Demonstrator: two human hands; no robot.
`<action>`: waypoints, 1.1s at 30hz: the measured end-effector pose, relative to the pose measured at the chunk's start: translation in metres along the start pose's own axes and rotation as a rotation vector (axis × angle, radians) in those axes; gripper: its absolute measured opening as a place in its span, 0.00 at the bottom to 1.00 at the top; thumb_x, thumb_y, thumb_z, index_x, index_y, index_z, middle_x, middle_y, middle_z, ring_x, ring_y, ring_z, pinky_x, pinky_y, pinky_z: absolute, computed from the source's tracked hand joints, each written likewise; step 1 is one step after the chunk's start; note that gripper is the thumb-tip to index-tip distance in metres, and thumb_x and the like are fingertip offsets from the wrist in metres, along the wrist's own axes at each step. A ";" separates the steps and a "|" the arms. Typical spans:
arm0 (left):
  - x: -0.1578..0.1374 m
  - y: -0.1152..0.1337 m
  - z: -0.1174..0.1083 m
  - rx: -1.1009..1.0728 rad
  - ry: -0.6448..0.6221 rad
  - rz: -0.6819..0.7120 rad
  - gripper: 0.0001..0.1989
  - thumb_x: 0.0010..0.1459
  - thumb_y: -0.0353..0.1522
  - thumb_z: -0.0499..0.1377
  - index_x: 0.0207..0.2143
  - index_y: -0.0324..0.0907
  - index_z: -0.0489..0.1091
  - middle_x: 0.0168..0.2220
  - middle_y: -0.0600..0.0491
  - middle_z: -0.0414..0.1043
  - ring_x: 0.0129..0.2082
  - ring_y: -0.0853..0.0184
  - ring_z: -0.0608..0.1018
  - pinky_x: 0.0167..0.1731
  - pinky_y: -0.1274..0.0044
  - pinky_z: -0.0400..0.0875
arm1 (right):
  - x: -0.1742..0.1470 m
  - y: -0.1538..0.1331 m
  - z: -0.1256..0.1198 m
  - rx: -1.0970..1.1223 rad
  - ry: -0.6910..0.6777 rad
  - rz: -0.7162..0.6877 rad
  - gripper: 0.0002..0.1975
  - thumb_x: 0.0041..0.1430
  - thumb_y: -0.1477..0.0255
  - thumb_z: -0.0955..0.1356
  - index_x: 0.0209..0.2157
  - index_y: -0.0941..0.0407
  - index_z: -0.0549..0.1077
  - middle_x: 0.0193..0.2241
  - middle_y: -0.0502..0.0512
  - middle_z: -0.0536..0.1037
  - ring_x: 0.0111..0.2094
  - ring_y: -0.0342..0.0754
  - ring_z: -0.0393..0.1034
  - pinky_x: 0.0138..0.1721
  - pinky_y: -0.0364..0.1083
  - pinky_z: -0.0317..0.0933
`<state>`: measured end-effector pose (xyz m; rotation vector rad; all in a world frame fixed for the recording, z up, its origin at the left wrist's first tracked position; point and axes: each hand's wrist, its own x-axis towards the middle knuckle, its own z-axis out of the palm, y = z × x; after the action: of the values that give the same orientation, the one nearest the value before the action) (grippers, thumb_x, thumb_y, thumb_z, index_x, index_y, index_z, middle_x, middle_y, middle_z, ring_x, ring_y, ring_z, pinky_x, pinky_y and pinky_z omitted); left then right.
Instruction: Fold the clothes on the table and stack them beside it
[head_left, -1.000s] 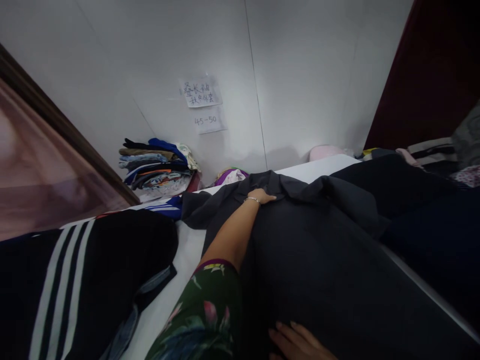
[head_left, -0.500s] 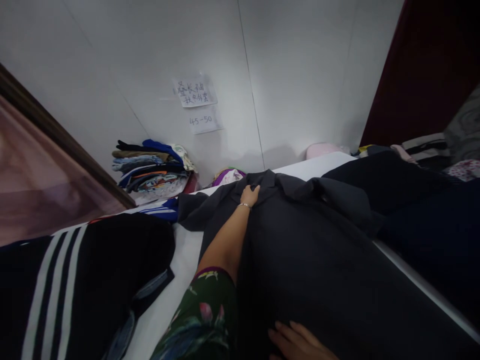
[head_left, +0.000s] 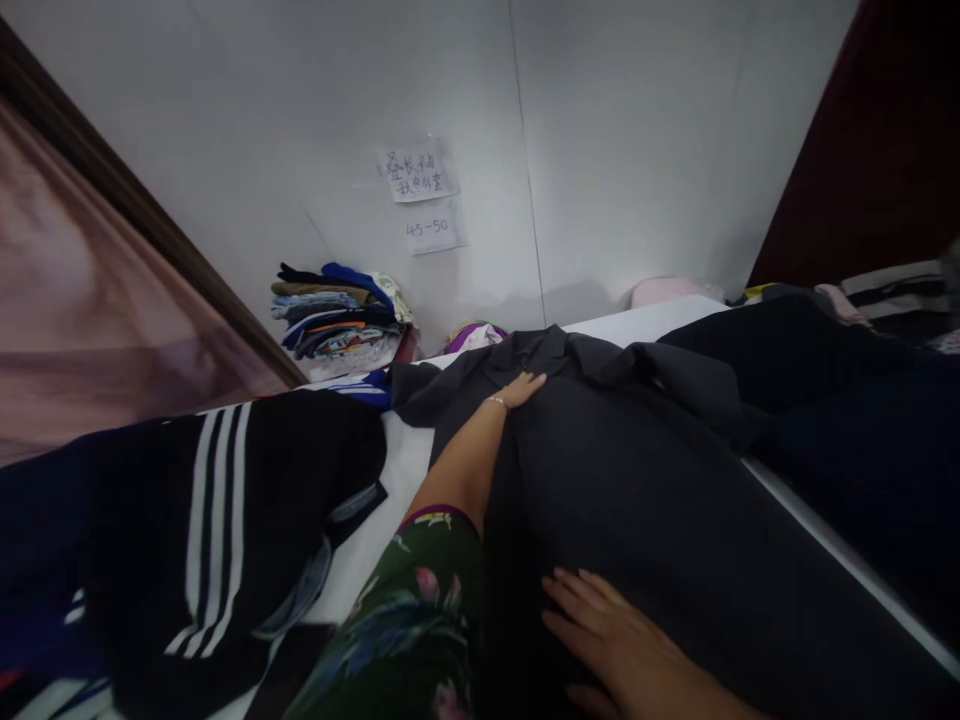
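A dark grey coat (head_left: 637,470) with a collar and lapels lies spread on the white table, its collar end towards the wall. My left hand (head_left: 520,389) rests on the coat just below the collar, fingers stretched out flat. Lower on the front of the coat lies my right hand (head_left: 611,635), palm down with the fingers spread. Neither hand grips the cloth.
To the left lies a black garment with white stripes (head_left: 217,530). A stack of folded clothes (head_left: 341,318) stands by the wall, under paper notes (head_left: 427,195). Dark clothing (head_left: 862,430) is heaped on the right. A pinkish curtain (head_left: 112,270) hangs at left.
My left hand has opened from a closed hold near the collar and now lies flat just below it. My right hand has come further into view, up the coat. The camera has turned slightly left.
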<state>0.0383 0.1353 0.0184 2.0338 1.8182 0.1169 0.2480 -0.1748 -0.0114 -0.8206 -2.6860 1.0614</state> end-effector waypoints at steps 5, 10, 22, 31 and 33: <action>-0.064 -0.005 -0.001 -0.006 0.096 0.037 0.34 0.63 0.51 0.40 0.66 0.43 0.49 0.69 0.48 0.39 0.68 0.61 0.44 0.64 0.64 0.40 | -0.008 -0.010 -0.001 -0.042 0.002 0.023 0.31 0.63 0.63 0.63 0.65 0.48 0.52 0.67 0.52 0.44 0.67 0.54 0.37 0.66 0.61 0.36; -0.141 -0.006 0.065 0.111 0.148 0.192 0.38 0.60 0.54 0.44 0.65 0.43 0.51 0.69 0.46 0.42 0.68 0.59 0.43 0.64 0.63 0.36 | -0.007 -0.008 0.001 -0.115 0.010 -0.004 0.30 0.63 0.61 0.61 0.65 0.50 0.53 0.67 0.53 0.46 0.68 0.52 0.37 0.66 0.60 0.37; -0.183 0.005 0.073 0.150 0.109 0.099 0.37 0.61 0.53 0.44 0.66 0.42 0.50 0.69 0.46 0.39 0.68 0.56 0.44 0.63 0.57 0.41 | -0.010 -0.028 0.019 -0.267 0.002 0.044 0.33 0.64 0.57 0.59 0.65 0.60 0.53 0.67 0.61 0.46 0.68 0.51 0.35 0.66 0.56 0.33; -0.239 -0.001 0.103 0.135 0.219 0.205 0.29 0.63 0.49 0.47 0.62 0.46 0.58 0.67 0.48 0.50 0.66 0.59 0.53 0.63 0.61 0.46 | -0.009 -0.024 0.027 -0.323 0.042 0.033 0.33 0.64 0.57 0.59 0.65 0.60 0.54 0.67 0.62 0.48 0.68 0.52 0.37 0.66 0.56 0.34; -0.238 -0.003 0.105 0.086 0.269 0.201 0.28 0.62 0.48 0.50 0.60 0.45 0.61 0.66 0.48 0.53 0.65 0.59 0.55 0.63 0.62 0.47 | -0.009 -0.025 0.026 -0.330 0.043 0.038 0.33 0.64 0.57 0.59 0.65 0.60 0.54 0.66 0.62 0.49 0.68 0.53 0.37 0.66 0.56 0.34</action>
<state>0.0348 -0.1202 -0.0295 2.3546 1.7917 0.3928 0.2360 -0.2099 -0.0136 -0.9357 -2.8596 0.6036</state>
